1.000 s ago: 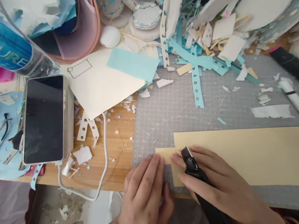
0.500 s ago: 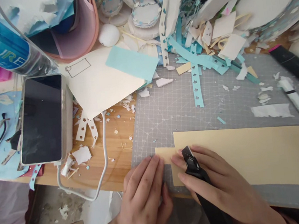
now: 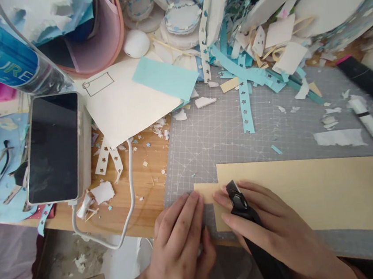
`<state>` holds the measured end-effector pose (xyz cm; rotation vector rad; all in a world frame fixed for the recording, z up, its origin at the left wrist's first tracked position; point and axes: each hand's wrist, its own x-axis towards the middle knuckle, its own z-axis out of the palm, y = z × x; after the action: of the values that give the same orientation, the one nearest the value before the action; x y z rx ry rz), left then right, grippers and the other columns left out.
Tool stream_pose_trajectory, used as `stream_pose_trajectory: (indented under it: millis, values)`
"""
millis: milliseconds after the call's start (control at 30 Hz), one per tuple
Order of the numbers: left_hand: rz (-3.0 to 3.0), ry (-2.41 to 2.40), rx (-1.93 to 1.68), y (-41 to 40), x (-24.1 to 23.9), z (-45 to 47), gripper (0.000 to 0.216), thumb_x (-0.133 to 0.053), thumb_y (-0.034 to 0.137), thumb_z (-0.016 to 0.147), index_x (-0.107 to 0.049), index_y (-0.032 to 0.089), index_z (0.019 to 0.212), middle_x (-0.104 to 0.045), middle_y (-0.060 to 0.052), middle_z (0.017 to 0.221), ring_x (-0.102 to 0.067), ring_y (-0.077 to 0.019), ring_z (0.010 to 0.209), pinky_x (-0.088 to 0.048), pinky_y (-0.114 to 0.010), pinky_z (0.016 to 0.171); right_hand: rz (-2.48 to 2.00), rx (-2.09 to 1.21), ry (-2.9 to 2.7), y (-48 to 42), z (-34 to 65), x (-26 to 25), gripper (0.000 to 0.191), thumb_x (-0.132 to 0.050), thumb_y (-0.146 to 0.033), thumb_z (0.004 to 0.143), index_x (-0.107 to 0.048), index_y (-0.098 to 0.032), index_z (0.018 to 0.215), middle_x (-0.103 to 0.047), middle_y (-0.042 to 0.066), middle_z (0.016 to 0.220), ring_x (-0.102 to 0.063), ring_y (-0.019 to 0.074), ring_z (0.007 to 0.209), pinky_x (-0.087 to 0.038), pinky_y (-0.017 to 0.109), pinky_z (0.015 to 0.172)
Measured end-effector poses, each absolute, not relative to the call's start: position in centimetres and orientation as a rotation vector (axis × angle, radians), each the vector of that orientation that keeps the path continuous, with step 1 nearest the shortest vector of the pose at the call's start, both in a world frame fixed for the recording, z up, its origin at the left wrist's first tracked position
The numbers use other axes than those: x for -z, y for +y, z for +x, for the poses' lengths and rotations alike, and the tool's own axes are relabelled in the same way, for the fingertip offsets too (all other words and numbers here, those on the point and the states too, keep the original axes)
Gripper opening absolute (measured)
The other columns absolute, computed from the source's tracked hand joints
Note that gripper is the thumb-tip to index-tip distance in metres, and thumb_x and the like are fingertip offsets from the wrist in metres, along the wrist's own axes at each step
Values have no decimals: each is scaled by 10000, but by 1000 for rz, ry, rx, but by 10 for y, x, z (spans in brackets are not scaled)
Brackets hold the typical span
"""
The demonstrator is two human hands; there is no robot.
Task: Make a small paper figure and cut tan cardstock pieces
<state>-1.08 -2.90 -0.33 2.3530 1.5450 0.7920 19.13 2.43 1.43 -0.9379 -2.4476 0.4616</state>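
Observation:
Between the thumb and fingers of my right hand (image 3: 268, 224) rests a black utility knife (image 3: 248, 217), its blade end pointing away from me. Those fingertips also touch a small tan paper strip (image 3: 207, 191) and the large tan paper sheet (image 3: 332, 195) beside it. My left hand (image 3: 182, 242) lies at the strip's left end, fingers stretched close together, the tips pressing on it. Its thumb is tucked low, partly hidden. Strip and sheet overlap near my right fingertips; the exact overlap is covered by the hand. Beneath lies a grey cutting mat (image 3: 203, 142).
A phone (image 3: 54, 149) with a white cable (image 3: 131, 176) lies left, beside a water bottle (image 3: 14, 55). White paper (image 3: 126, 106) and a blue sheet (image 3: 167, 79) lie behind. Paper scraps (image 3: 245, 102) and foam discs (image 3: 182, 18) crowd the back; a white pen (image 3: 371, 124) is right.

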Motion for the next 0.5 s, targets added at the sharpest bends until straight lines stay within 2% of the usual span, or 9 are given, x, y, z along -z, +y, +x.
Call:
stream_pose_trajectory:
  millis: [267, 500]
  values:
    - [2347, 1550, -785, -29, 3, -11, 364, -536, 47, 861, -620, 10, 1213, -693, -162, 1188, -576, -249, 1179, -473, -353, 997, -939, -491, -2422, 21, 192, -11, 203, -492, -64, 974, -635, -178, 1062, -728, 60, 1172, -629, 201, 1188, -455, 357, 1112]
    - [2353, 1547, -778, -29, 4, -11, 370, -543, 50, 862, -618, 9, 1222, -681, -163, 1210, -571, -254, 1190, -472, -363, 1005, -954, -517, -2415, 21, 192, -12, 225, -482, -52, 976, -638, -178, 1078, -723, 57, 1191, -619, 190, 1204, -465, 360, 1105]
